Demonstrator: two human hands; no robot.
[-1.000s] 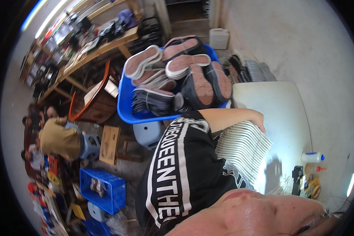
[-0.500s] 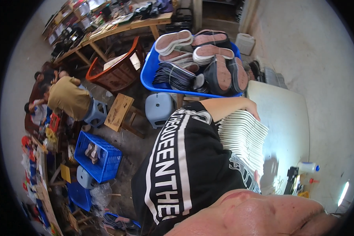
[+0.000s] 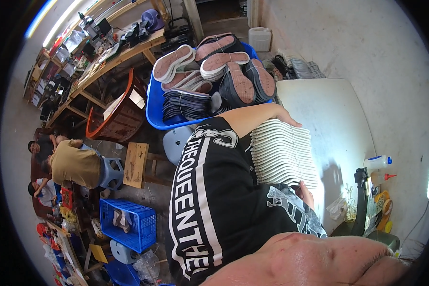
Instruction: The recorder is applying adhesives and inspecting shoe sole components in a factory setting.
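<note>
A long row of thin, white, wavy-edged pieces (image 3: 282, 152), which look like shoe soles seen edge-on, stands packed together at the near edge of a pale table (image 3: 338, 119). My left hand (image 3: 287, 116) is closed round the far end of the row, its fingers curved over the outer edge. At the near end, the fingers of my right hand (image 3: 304, 193) press against the last white pieces; a patterned sleeve covers its wrist. Between them, both hands clasp the row. The undersides of the pieces are hidden.
A blue tub (image 3: 153, 107) full of tied bundles of soles stands beyond my left arm. On the table's right are a white bottle (image 3: 377, 162) and a black stand (image 3: 361, 190). Stools, a blue crate (image 3: 145, 229) and seated people (image 3: 76, 164) are at left.
The view has swung, so the tub, table and row sit further left in it. More of my right hand now shows, with its fingers against the row's near end. My left hand stays on the far end.
</note>
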